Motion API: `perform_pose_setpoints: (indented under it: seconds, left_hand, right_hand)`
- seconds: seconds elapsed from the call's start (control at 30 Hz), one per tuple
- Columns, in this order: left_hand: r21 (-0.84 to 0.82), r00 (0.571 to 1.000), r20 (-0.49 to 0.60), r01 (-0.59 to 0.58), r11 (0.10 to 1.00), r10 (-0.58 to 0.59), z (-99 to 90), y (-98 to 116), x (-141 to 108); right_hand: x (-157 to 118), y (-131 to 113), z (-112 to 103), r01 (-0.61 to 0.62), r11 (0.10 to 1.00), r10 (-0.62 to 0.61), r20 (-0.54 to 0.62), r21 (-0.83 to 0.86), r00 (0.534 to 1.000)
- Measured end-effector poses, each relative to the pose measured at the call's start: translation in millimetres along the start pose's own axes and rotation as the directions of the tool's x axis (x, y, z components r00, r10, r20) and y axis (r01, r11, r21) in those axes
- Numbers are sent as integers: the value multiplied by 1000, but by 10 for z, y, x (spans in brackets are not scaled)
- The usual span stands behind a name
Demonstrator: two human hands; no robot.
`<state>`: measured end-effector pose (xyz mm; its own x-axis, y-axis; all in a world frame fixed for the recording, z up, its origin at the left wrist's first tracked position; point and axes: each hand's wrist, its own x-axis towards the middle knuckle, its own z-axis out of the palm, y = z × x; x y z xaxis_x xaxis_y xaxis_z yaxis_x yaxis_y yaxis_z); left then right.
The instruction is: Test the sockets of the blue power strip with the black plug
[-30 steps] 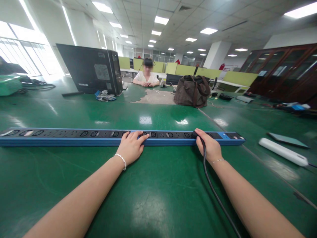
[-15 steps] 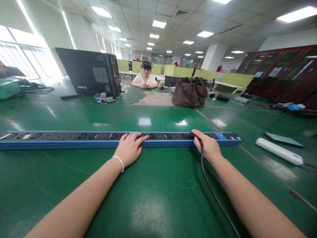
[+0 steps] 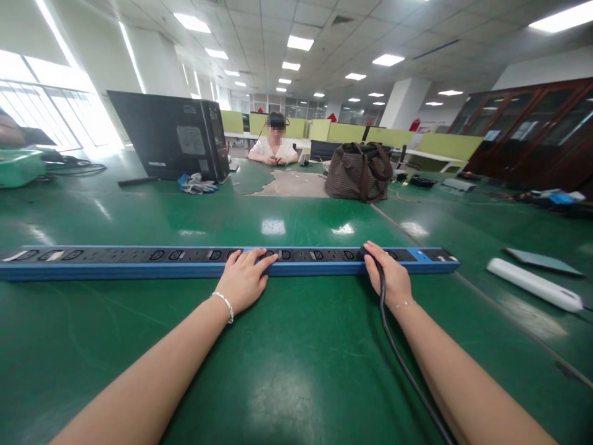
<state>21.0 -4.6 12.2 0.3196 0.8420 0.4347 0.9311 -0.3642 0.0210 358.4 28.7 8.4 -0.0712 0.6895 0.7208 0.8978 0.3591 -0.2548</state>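
Note:
A long blue power strip [image 3: 315, 267] with a black face and several sockets lies across the table in front of me. My left hand [image 3: 244, 279] rests on its middle, fingers spread flat over the top and nothing held. Farther right, my right hand [image 3: 388, 275] pinches a black power plug [image 3: 362, 252] against the strip's face. Whether its pins sit inside a socket is hidden by the fingers. From the plug a black cable [image 3: 393, 346] runs down toward me beside my right forearm.
On the green table [image 3: 278, 371], a white power strip [image 3: 532, 284] and a thin flat slab [image 3: 544, 262] lie at right. Behind are a black computer case [image 3: 167, 136], gloves [image 3: 197, 183] and a brown bag [image 3: 356, 173]. A person [image 3: 274, 148] sits across the table.
The whole view has shifted slightly. My right hand stays at the strip with the plug, and its wrist has turned a little. My left hand keeps its place on the strip.

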Motion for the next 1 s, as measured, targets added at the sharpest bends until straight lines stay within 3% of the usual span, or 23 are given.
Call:
perform_pose_setpoints:
  seconds: [0.33, 0.6, 0.87, 0.93, 1.0]
  left_hand:
    - [-13, 1000, -9, -1, 1000, 1, 11, -6, 3]
    - [-15, 1000, -4, -1, 1000, 1, 0, -3, 8]
    - [-15, 1000, -2, 5, 1000, -5, -5, 0, 11]
    - [-13, 1000, 0, 8, 1000, -8, -4, 0, 14]
    - [-13, 1000, 1, 8, 1000, -8, -2, 0, 17]
  right_hand:
    - [2, 37, 19, -48, 967, 47, -11, -250, 999]
    - [14, 49, 27, -39, 954, 45, 15, -297, 999]
    - [-15, 58, 91, -93, 980, 85, -48, -179, 995]
    - [32, 74, 91, -167, 986, 164, -108, -18, 980]
    - [114, 127, 66, -252, 945, 294, -199, 210, 935]
